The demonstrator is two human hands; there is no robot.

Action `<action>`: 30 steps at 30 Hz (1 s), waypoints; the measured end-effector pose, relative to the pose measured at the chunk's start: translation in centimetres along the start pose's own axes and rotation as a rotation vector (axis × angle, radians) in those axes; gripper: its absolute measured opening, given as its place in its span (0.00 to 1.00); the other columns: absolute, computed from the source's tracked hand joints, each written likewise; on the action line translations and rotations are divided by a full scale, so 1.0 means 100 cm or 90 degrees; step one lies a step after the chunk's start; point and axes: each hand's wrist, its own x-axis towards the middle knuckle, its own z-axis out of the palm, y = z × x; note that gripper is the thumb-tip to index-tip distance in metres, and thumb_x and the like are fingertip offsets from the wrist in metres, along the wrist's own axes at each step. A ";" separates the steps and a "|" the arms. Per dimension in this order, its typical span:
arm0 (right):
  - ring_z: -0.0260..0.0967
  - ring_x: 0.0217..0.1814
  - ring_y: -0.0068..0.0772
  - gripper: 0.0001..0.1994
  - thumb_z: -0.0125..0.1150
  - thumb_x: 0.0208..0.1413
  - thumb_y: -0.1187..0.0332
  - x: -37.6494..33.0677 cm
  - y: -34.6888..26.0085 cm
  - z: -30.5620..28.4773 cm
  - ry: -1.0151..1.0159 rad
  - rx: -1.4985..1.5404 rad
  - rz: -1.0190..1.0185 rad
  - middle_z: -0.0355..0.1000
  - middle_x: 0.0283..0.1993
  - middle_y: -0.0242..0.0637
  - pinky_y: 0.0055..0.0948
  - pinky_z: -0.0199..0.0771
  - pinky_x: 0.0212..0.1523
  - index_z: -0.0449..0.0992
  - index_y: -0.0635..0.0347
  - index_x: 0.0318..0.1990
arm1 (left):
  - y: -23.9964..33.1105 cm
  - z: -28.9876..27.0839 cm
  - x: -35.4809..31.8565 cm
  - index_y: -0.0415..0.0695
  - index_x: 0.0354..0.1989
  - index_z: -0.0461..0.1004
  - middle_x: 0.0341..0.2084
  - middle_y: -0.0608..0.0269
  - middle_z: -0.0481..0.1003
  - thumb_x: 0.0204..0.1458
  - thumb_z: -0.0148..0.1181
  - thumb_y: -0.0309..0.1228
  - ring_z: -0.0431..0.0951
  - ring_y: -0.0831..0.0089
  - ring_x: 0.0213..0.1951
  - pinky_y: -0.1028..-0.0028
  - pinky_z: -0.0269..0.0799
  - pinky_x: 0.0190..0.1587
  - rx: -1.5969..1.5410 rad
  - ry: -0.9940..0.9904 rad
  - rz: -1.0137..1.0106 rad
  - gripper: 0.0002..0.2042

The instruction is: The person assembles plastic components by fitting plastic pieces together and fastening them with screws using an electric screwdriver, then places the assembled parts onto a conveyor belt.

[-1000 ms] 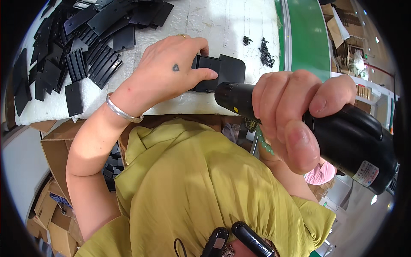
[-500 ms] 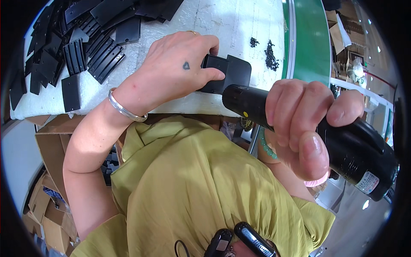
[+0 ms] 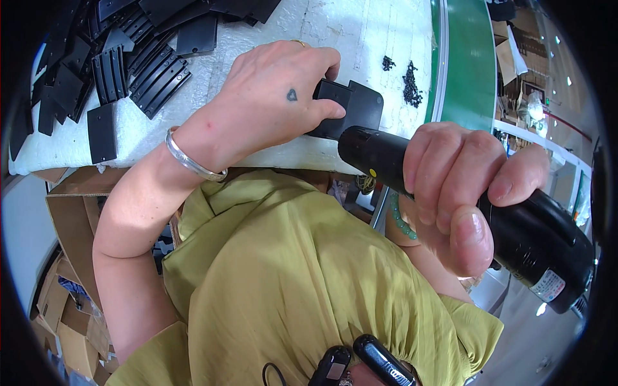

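Note:
My left hand [image 3: 277,87] presses down on a flat black plastic part [image 3: 365,108], its thumb and forefinger closed on the raised block at the part's near-left side. The part lies on the white foam-covered table top. Wrapped in my right hand [image 3: 460,186] is a black electric screwdriver [image 3: 376,151], held slantwise with its cable end at the lower right. The narrow end of the tool overlaps the part's near edge; its tip is hidden, so I cannot tell whether they touch.
Black plastic plates [image 3: 158,80] lie heaped at the far left of the white table top [image 3: 277,151]. Two small piles of black screws [image 3: 412,87] rest beyond the part. A green strip [image 3: 468,64] runs along the right side. Below left stands an open cardboard box [image 3: 77,225].
The view has shifted slightly, so the table's contents sit a little differently. Both hands keep their grips on the part and the screwdriver.

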 end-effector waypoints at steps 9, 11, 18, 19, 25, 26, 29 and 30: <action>0.56 0.20 0.18 0.19 0.50 0.49 0.73 -0.002 -0.004 -0.006 0.148 0.156 -0.094 0.58 0.21 0.26 0.21 0.58 0.27 0.60 0.57 0.50 | 0.001 -0.004 0.001 0.45 0.40 0.72 0.28 0.57 0.73 0.38 0.67 0.34 0.73 0.62 0.31 0.70 0.67 0.36 -0.052 0.138 0.034 0.19; 0.58 0.18 0.21 0.26 0.54 0.48 0.70 -0.010 -0.007 -0.018 0.221 0.293 -0.126 0.63 0.24 0.30 0.21 0.60 0.23 0.56 0.58 0.57 | 0.007 -0.012 -0.005 0.44 0.44 0.71 0.23 0.63 0.72 0.41 0.66 0.31 0.73 0.75 0.31 0.74 0.68 0.37 -0.325 0.278 -0.002 0.19; 0.67 0.41 0.25 0.31 0.69 0.38 0.73 -0.012 0.021 -0.004 0.334 0.032 0.082 0.68 0.45 0.37 0.24 0.67 0.43 0.63 0.67 0.53 | 0.049 -0.007 -0.020 0.36 0.55 0.61 0.38 0.63 0.72 0.49 0.62 0.25 0.70 0.82 0.39 0.82 0.66 0.43 -0.761 0.226 -0.051 0.25; 0.67 0.42 0.25 0.28 0.68 0.39 0.73 -0.009 0.019 -0.001 0.293 0.001 0.110 0.69 0.44 0.37 0.24 0.67 0.44 0.65 0.68 0.51 | 0.051 -0.003 -0.022 0.35 0.57 0.59 0.39 0.63 0.72 0.49 0.61 0.24 0.70 0.81 0.40 0.83 0.66 0.44 -0.792 0.199 -0.059 0.27; 0.66 0.43 0.25 0.23 0.69 0.36 0.76 -0.025 0.016 -0.014 0.231 0.051 0.159 0.69 0.41 0.35 0.27 0.66 0.45 0.68 0.66 0.44 | 0.046 -0.045 -0.030 0.38 0.50 0.67 0.35 0.65 0.72 0.56 0.54 0.35 0.72 0.79 0.39 0.75 0.67 0.46 -0.939 -0.040 -0.048 0.17; 0.65 0.39 0.24 0.25 0.70 0.35 0.76 -0.028 0.006 -0.009 0.234 0.023 0.140 0.68 0.38 0.34 0.25 0.66 0.42 0.68 0.65 0.44 | 0.037 -0.048 -0.035 0.39 0.45 0.69 0.35 0.64 0.73 0.57 0.52 0.37 0.73 0.79 0.38 0.74 0.68 0.45 -0.974 -0.071 -0.067 0.14; 0.65 0.37 0.21 0.29 0.71 0.33 0.79 -0.045 -0.001 -0.025 0.166 0.008 0.232 0.66 0.34 0.31 0.23 0.65 0.37 0.65 0.64 0.47 | 0.018 -0.065 -0.052 0.36 0.35 0.70 0.32 0.58 0.74 0.60 0.43 0.43 0.76 0.74 0.34 0.72 0.74 0.37 -1.012 -0.141 -0.087 0.19; 0.66 0.36 0.20 0.31 0.72 0.32 0.79 -0.044 -0.005 -0.022 0.138 0.028 0.264 0.66 0.33 0.30 0.22 0.66 0.35 0.64 0.64 0.48 | 0.008 -0.067 -0.057 0.34 0.39 0.68 0.36 0.52 0.73 0.60 0.41 0.45 0.76 0.71 0.36 0.72 0.74 0.39 -0.982 -0.168 -0.047 0.22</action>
